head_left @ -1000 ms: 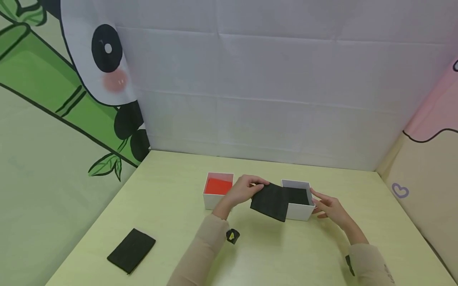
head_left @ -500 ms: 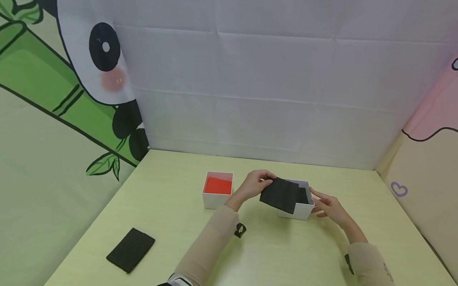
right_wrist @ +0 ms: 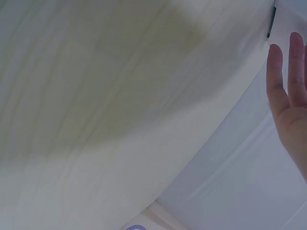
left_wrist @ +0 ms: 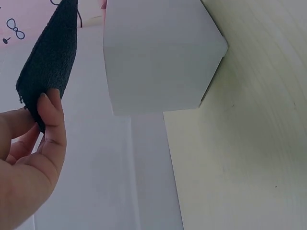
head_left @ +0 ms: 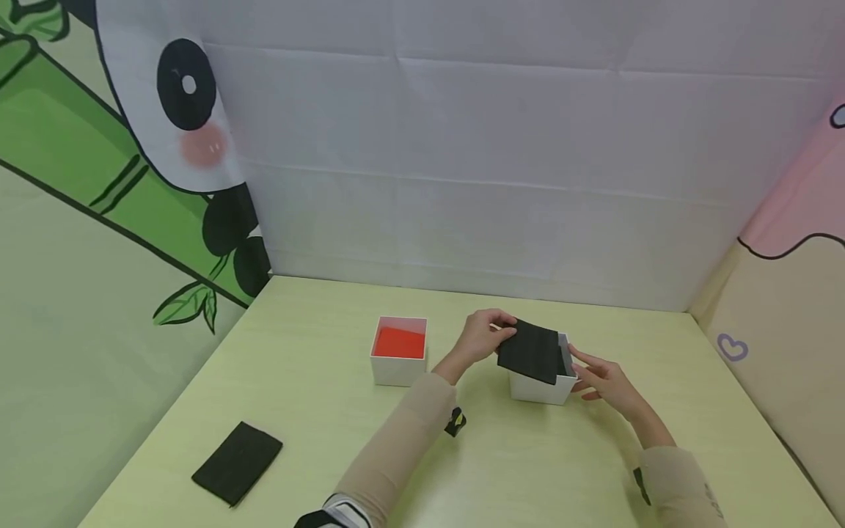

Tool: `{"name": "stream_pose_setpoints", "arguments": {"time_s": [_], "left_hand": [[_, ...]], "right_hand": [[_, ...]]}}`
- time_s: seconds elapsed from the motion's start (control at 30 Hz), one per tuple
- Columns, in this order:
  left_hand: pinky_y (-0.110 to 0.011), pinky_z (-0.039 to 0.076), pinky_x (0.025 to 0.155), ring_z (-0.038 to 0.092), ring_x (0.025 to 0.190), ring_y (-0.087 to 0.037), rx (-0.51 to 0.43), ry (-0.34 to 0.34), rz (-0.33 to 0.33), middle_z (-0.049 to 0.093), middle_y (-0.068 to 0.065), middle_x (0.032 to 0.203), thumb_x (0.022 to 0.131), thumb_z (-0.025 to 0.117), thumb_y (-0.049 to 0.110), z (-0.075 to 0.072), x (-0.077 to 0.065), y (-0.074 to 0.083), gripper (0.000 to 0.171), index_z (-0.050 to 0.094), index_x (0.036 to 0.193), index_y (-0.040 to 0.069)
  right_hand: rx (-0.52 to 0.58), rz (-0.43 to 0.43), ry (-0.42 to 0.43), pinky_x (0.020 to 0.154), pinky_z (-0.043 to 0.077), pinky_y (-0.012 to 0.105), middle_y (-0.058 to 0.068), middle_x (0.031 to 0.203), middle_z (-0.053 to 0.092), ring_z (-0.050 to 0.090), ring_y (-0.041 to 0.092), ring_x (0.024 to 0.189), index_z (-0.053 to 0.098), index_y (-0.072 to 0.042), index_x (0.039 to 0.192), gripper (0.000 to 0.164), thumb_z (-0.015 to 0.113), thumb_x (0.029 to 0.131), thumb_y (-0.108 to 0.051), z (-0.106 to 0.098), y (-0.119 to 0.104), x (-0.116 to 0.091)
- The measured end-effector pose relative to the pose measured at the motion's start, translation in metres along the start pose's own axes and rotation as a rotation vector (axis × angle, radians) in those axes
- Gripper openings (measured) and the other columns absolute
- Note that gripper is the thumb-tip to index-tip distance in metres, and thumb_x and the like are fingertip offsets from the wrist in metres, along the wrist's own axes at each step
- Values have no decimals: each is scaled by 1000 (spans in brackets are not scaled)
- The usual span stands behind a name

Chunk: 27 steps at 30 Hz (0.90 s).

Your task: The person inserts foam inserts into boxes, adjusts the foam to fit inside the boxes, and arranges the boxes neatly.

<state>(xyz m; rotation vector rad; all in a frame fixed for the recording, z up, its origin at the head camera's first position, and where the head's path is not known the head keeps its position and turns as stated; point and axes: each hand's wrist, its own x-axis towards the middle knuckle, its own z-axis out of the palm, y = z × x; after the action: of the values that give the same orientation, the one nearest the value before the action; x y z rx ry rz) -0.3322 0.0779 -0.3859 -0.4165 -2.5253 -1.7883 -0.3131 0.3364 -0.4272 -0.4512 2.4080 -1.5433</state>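
My left hand pinches a folded black cloth by its left edge. The cloth hangs over the right-hand white box and hides most of its opening. A strip of black shows inside that box beside the cloth. In the left wrist view, thumb and fingers grip the rough-edged cloth, apart from the white box. My right hand is at the box's right side, fingers extended along its wall; in the right wrist view the hand is partly cut off.
A second white box with a red sheet or cloth inside stands left of my left hand. Another folded black cloth lies at the table's left front. A pale wall sheet borders the table at the back.
My left hand has carried the black cloth right and slightly upward in the view, from beside the right box to over its opening. The right hand has stayed at the box.
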Motion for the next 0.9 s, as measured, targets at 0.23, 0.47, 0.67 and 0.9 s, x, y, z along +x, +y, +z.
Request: {"name": "stream_pose_setpoints", "arguments": {"time_s": [0.23, 0.47, 0.67, 0.9], "left_hand": [[-26, 48, 50, 54, 59, -9, 38, -19, -3, 61, -6, 91, 84, 61, 5, 7, 3, 1, 18, 65, 101, 3], [-17, 44, 50, 52, 59, -6, 147, -32, 18, 64, -7, 95, 82, 63, 6, 15, 7, 0, 21, 67, 103, 3], [-16, 43, 61, 54, 72, -9, 234, -21, 43, 65, -5, 98, 82, 64, 8, 24, 9, 1, 22, 67, 104, 4], [-16, 44, 63, 56, 79, -11, 231, -8, 12, 63, -5, 103, 82, 64, 8, 35, 13, 0, 25, 65, 107, 5]], "right_hand": [[5, -7, 1, 69, 48, 47, 35, 118, 45, 59, 40, 82, 27, 2, 136, 52, 48, 94, -19, 1, 1, 1], [7, -6, 15, 68, 48, 47, 35, 115, 47, 60, 38, 81, 28, 4, 135, 52, 49, 93, -18, 2, 2, 1], [12, -10, 13, 68, 48, 47, 36, 116, 46, 59, 40, 81, 28, 4, 135, 52, 49, 93, -19, 0, 5, 1], [8, -30, 5, 67, 48, 48, 35, 110, 51, 59, 41, 81, 27, 7, 135, 52, 47, 94, -17, -2, 9, 2]]}}
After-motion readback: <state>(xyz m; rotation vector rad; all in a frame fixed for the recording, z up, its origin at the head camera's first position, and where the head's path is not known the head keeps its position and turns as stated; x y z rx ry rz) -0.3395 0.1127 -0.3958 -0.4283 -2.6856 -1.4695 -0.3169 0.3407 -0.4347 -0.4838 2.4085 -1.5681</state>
